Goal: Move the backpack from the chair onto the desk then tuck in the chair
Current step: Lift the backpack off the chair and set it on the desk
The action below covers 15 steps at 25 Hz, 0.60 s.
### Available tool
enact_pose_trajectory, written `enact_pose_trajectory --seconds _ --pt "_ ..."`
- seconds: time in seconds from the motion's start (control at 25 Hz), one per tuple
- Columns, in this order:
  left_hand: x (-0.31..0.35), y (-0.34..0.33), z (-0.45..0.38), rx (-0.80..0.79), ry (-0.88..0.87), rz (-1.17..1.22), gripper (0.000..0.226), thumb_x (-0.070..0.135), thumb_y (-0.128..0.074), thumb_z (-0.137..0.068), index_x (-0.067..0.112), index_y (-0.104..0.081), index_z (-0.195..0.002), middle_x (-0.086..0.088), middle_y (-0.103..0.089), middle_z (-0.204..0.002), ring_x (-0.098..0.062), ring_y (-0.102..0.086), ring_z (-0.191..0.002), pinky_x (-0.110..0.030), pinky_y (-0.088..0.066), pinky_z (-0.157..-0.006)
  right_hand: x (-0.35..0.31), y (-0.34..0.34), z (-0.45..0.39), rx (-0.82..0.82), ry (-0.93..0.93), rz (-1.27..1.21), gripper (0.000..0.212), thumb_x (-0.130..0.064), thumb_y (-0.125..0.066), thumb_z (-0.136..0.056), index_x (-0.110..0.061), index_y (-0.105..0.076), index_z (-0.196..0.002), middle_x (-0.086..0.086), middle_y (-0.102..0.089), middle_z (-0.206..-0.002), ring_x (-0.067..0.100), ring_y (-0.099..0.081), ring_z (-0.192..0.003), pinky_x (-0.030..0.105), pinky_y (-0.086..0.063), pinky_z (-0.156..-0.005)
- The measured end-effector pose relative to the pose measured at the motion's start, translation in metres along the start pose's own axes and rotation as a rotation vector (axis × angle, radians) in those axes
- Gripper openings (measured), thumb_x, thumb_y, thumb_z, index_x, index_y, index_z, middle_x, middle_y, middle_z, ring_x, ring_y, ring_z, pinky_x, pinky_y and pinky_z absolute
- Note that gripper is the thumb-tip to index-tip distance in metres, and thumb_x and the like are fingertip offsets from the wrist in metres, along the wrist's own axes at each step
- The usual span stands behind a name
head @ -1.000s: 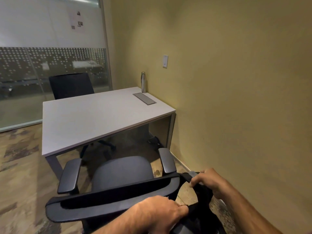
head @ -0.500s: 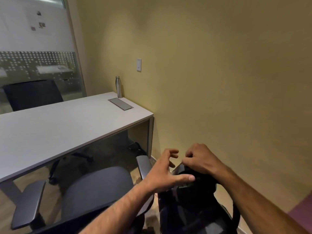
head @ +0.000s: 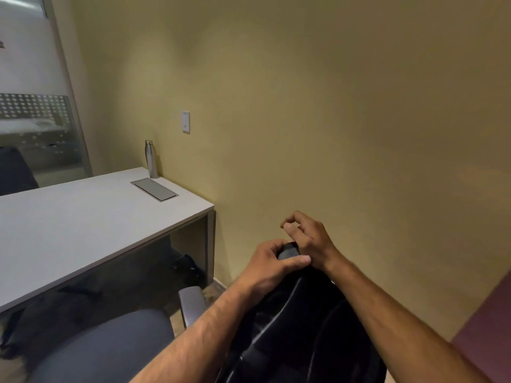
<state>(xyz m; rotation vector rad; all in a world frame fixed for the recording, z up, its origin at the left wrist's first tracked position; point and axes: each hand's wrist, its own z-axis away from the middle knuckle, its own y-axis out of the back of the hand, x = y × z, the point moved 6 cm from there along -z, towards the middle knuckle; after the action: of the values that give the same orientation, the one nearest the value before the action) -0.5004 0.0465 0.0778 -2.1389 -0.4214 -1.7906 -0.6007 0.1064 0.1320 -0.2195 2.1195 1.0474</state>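
Note:
The black backpack (head: 298, 327) hangs at the lower centre, right of the grey office chair seat (head: 110, 346) and its right armrest (head: 192, 302). My left hand (head: 271, 266) is closed around the backpack's top handle. My right hand (head: 307, 239) sits just behind that handle with its fingers lifted and loosely curled, holding nothing. The white desk (head: 83, 225) stretches across the left, beyond the chair. The backpack's lower part runs out of view at the bottom edge.
A steel bottle (head: 150, 158) and a grey cable hatch (head: 154, 189) are at the desk's far right corner. The yellow wall (head: 331, 120) runs close on the right. Another dark chair (head: 13, 172) stands behind the desk by a glass partition (head: 36, 120).
My left hand went from spread open to closed on the backpack's handle. My right hand let go and raised its fingers. The view swung right, and the backpack sits higher.

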Motion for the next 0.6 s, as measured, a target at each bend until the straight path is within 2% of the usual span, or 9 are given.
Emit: enact_pose_trajectory --seconds 0.12,0.2,0.24,0.32,0.4,0.48,0.6 --pt "0.001 0.001 -0.020 0.071 -0.033 0.052 0.019 0.017 -0.083 -0.083 0.004 -0.071 -0.088 -0.009 -0.073 -0.080 -0.018 -0.069 -0.074 -0.034 -0.058 -0.071 0.023 0.007 -0.008 0.087 -0.144 -0.222 0.038 -0.051 -0.053 -0.087 -0.020 -0.066 -0.107 -0.009 -0.067 -0.076 0.002 -0.063 -0.066 0.033 -0.052 -0.073" --pt "0.005 0.008 -0.032 0.124 -0.046 0.086 0.017 0.024 -0.086 -0.080 0.015 -0.071 -0.079 -0.002 -0.070 -0.072 -0.017 -0.066 -0.070 -0.030 -0.055 -0.064 0.045 0.027 0.001 0.159 -0.195 -0.247 0.044 -0.057 -0.062 -0.082 -0.027 -0.063 -0.115 -0.006 -0.071 -0.097 -0.001 -0.069 -0.087 0.033 -0.051 -0.086" --pt "0.008 0.011 -0.037 0.133 -0.053 0.107 0.018 0.028 -0.086 -0.078 0.019 -0.071 -0.074 -0.001 -0.068 -0.070 -0.017 -0.065 -0.068 -0.030 -0.054 -0.063 0.061 0.039 0.009 0.197 -0.228 -0.198 0.057 -0.061 -0.068 -0.075 -0.028 -0.060 -0.121 -0.006 -0.070 -0.110 -0.001 -0.066 -0.099 0.032 -0.048 -0.092" --pt "0.021 0.012 -0.046 0.130 -0.071 0.153 0.019 0.027 -0.087 -0.078 0.021 -0.070 -0.072 0.000 -0.066 -0.067 -0.017 -0.063 -0.067 -0.031 -0.054 -0.061 0.098 0.058 0.034 0.213 -0.355 -0.100 0.100 -0.075 -0.076 -0.054 -0.026 -0.050 -0.138 -0.006 -0.059 -0.135 0.010 -0.055 -0.125 0.036 -0.041 -0.104" --pt "0.036 0.012 -0.056 0.148 -0.114 0.175 0.018 0.022 -0.086 -0.081 0.014 -0.069 -0.077 -0.002 -0.066 -0.069 -0.018 -0.062 -0.066 -0.031 -0.054 -0.060 0.130 0.057 0.062 0.124 -0.502 -0.185 0.140 -0.084 -0.080 -0.035 -0.026 -0.031 -0.153 -0.003 -0.042 -0.149 0.019 -0.039 -0.140 0.043 -0.035 -0.113" --pt "0.050 0.012 -0.067 0.159 -0.151 0.194 0.020 0.022 -0.084 -0.082 0.010 -0.068 -0.081 -0.005 -0.065 -0.071 -0.019 -0.061 -0.066 -0.033 -0.055 -0.061 0.147 0.044 0.083 0.065 -0.555 -0.402 0.157 -0.079 -0.088 -0.024 -0.026 -0.022 -0.157 -0.001 -0.038 -0.149 0.025 -0.041 -0.138 0.044 -0.038 -0.111" --pt "0.062 0.018 -0.087 0.163 -0.187 0.219 0.021 0.023 -0.084 -0.082 0.009 -0.068 -0.083 -0.006 -0.064 -0.072 -0.019 -0.062 -0.065 -0.032 -0.056 -0.061 0.158 0.032 0.091 0.061 -0.528 -0.588 0.144 -0.060 -0.099 -0.018 -0.030 -0.037 -0.145 -0.002 -0.054 -0.140 0.019 -0.057 -0.124 0.035 -0.049 -0.096"
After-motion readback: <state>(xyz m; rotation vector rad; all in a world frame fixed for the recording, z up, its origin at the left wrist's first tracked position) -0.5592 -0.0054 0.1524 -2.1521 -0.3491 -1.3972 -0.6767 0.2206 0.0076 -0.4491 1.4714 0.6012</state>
